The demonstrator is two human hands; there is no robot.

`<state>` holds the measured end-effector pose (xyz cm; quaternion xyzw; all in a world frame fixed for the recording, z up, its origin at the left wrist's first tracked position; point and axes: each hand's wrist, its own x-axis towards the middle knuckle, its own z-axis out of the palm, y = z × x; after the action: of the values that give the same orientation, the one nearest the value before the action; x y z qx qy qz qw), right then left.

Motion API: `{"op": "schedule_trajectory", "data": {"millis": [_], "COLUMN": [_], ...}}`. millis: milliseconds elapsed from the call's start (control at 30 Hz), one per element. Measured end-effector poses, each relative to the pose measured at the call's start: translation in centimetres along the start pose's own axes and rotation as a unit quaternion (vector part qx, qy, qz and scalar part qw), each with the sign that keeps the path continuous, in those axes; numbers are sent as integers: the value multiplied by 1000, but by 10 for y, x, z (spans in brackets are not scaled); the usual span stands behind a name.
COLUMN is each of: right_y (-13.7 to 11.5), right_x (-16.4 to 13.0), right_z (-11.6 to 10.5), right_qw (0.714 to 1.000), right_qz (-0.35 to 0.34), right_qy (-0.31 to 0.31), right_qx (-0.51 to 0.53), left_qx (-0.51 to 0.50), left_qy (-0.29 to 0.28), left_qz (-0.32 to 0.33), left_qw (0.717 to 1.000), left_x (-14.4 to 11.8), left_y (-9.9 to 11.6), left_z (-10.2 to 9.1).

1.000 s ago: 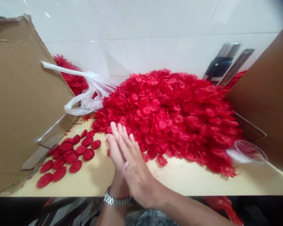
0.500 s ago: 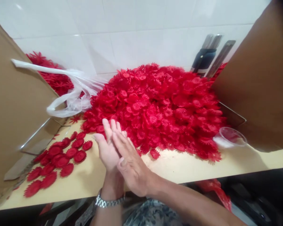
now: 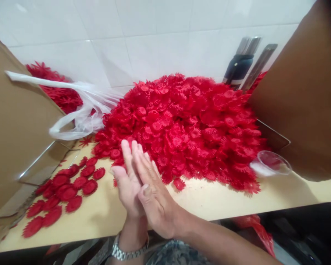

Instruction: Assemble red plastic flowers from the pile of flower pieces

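Red plastic flowers (image 3: 182,125) heaped just beyond flat, pressed-together left hand (image 3: 128,186) and right hand (image 3: 151,195)

Right hand (image 3: 154,200) pressed against left hand (image 3: 128,186) beside red flowers (image 3: 182,125).

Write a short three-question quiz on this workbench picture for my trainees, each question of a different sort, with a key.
1. True or false: the left hand and right hand are pressed flat together, palm to palm.
2. Multiple choice: the clear plastic cup lies A) at the right edge of the big pile of red flowers, B) inside the plastic bag, C) on a cardboard box.
3. Fill in: the small group of red flowers lies on the table to the ____ of the hands.

Key: 1 true; 2 A; 3 left.
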<state>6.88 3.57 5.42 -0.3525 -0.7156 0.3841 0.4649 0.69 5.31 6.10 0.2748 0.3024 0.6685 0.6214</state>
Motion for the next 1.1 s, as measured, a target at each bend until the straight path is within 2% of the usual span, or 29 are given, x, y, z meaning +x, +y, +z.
{"op": "schedule_trajectory", "data": {"millis": [100,200,333,433,533,633,767,867,967,1100], "right_y": [5,11,9,3,1,4,3,3,7,12], "right_x": [22,34,4,-12,7,27,9,-7,5,19], "right_z": [-12,-21,-6,2,-10,-25,-18,-9,-16,-26], "right_qw": [999,998,1000,999,999,997,999,999,997,997], "right_qz": [40,32,-9,-5,32,29,-10,7,53,24], "right_qy": [27,52,9,21,35,64,39,22,46,74], "right_qx": [24,32,-27,-42,-19,9,-21,-24,-16,-19], "left_qx": [35,35,9,-18,-14,6,0,-20,8,8], "left_qy": [-35,-57,-6,0,-17,-44,-23,-22,-42,-38], "left_qz": [23,5,4,-1,10,-19,-4,3,1,-37], "left_qw": [998,998,1000,1000,1000,999,1000,1000,999,999], "left_x": [-15,-25,-9,1,-11,-27,-18,-7,-12,-21], "left_y": [-12,-21,-7,1,-8,-21,-19,-15,-22,-26], "left_z": [4,4,0,2,8,8,2,1,6,8]}}
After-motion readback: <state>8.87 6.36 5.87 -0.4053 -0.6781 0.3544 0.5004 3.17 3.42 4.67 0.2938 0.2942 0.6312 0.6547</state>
